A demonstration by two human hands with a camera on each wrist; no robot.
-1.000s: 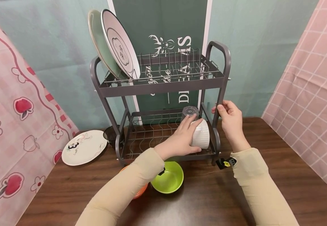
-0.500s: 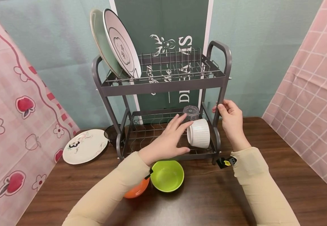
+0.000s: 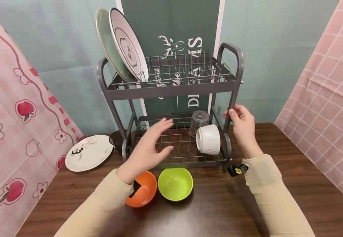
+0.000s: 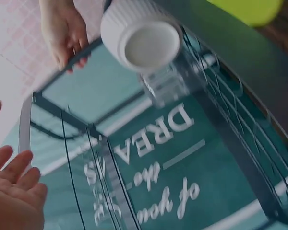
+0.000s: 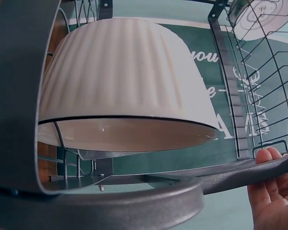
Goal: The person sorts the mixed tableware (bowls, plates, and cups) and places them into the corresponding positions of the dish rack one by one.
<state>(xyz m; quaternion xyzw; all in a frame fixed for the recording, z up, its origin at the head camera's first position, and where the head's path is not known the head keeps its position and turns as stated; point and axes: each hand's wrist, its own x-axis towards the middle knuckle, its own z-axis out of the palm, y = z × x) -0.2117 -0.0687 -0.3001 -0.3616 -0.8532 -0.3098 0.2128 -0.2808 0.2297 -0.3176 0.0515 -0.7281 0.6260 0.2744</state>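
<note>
Head — white bowl (image 3: 209, 140) near rack edge (image 3: 227, 148)

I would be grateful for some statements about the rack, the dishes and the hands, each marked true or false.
1. The right hand grips the rack. True.
2. A clear glass stands behind the white ribbed bowl on the lower tier. True.
3. The left hand holds the white ribbed bowl. False: that hand is apart from it and holds nothing.
4. A pale green plate and a black-rimmed white plate lean in the upper tier. True.
5. The lime green bowl sits on the upper tier. False: it stands on the table, beside the orange bowl.
</note>
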